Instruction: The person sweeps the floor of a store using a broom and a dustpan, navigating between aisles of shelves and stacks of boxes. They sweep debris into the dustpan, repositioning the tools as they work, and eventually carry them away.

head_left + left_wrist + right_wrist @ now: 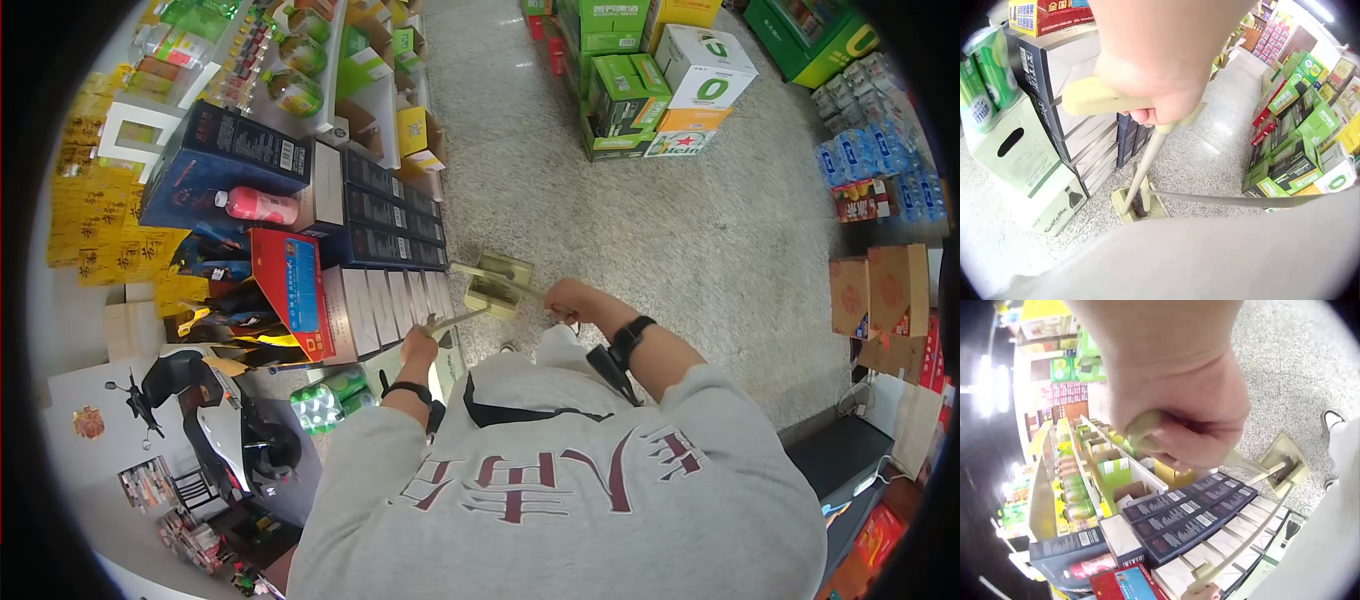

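In the head view, the dustpan [508, 265] lies mid-frame, nearer the right hand [573, 301], gripping an up-left-slanting pole [520, 288]; the left hand [418, 347] grips another pole [462, 319].

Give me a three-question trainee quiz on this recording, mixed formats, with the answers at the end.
1. Multiple choice. The left hand is:
a) open and idle
b) gripping a pale yellow handle
c) clenched but empty

2. True or false: the right hand grips a pole.

3. Short answer. In the head view, which is nearer the person: the dustpan or the stacked green cartons?

Key: 1. b; 2. true; 3. the dustpan.
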`<action>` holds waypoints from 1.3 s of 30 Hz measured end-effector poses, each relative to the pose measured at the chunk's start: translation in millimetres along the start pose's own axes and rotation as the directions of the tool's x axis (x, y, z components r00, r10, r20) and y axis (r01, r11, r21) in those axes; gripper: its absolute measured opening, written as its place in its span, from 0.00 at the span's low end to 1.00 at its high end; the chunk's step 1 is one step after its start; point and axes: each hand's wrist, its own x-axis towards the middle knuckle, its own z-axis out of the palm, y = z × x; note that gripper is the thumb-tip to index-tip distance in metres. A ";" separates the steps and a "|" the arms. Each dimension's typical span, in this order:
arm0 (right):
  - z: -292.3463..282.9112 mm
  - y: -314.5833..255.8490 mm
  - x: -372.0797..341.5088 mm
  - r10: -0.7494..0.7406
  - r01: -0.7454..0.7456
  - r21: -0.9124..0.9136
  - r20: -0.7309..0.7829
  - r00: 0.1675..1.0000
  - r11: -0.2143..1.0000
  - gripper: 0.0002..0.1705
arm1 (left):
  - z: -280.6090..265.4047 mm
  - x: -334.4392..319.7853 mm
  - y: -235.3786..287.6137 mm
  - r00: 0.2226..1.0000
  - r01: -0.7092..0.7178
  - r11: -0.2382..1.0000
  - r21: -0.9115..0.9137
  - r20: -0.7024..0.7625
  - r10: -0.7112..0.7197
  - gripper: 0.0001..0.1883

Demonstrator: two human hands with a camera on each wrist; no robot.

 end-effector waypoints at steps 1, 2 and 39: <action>-6.3 0.8 -10.1 -0.003 0.003 0.000 0.005 1.000 1.000 0.04 | -0.7 -3.6 2.8 1.000 0.005 1.000 0.006 -0.003 -0.005 0.15; -14.7 1.6 -22.8 0.062 -0.060 0.258 -0.002 0.998 0.964 0.04 | -0.9 -6.5 3.4 1.000 0.009 1.000 0.011 -0.005 -0.009 0.16; -96.9 -26.0 -103.0 -0.156 0.342 0.456 -0.398 0.904 0.821 0.31 | -134.3 89.1 173.0 0.909 -0.302 0.953 -0.004 -0.303 0.287 0.10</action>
